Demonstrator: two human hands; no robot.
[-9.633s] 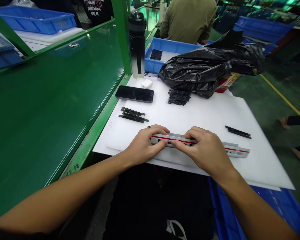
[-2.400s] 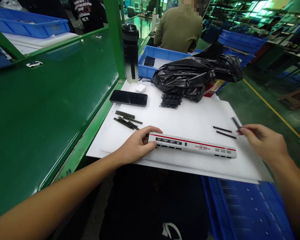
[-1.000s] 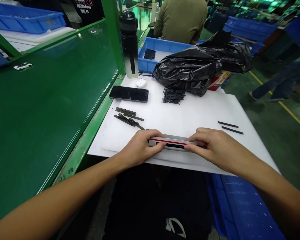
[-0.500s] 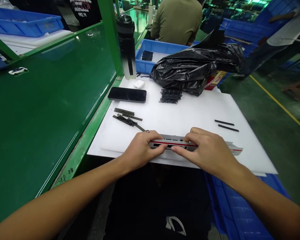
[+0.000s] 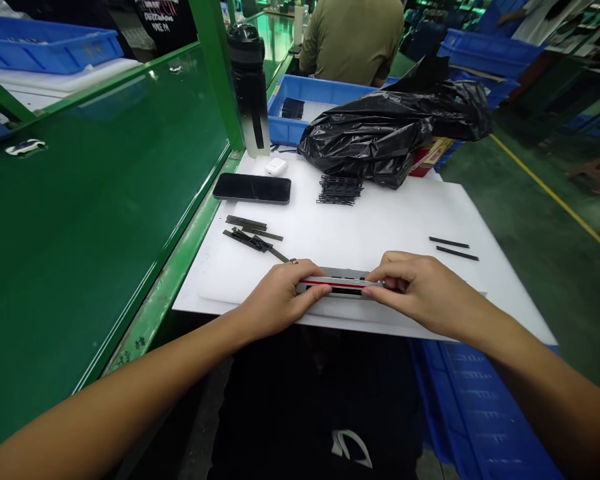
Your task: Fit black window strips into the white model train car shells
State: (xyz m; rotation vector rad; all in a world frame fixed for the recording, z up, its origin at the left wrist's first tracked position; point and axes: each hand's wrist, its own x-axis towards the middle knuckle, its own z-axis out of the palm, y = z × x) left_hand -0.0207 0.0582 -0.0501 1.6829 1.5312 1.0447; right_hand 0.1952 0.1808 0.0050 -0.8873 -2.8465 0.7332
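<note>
A narrow silver-grey shell with a red stripe and dark window strips, like a model train car body (image 5: pixel 347 283), is held level just above the near edge of the white board. My left hand (image 5: pixel 285 293) pinches its left end between thumb and fingers. At the other end, my right hand (image 5: pixel 415 287) grips it with thumb below and fingers on top. Beyond my left hand lies a loose pile of thin dark strips (image 5: pixel 253 235). Two black strips (image 5: pixel 450 243) rest past my right hand. The underside of the shell is hidden.
On the white board (image 5: pixel 370 230) are a phone (image 5: pixel 253 189), a white earbud case (image 5: pixel 277 167), stacked black frames (image 5: pixel 340 190) and a bottle (image 5: pixel 247 87). A black plastic bag (image 5: pixel 370 137) and blue bin (image 5: pixel 325 87) stand behind. A green partition (image 5: pixel 105 200) borders the left.
My right thumb has shifted right along the shell, uncovering more of its dark window strip. The striped piece seen beyond my right hand is now mostly hidden. My left hand keeps its grip.
</note>
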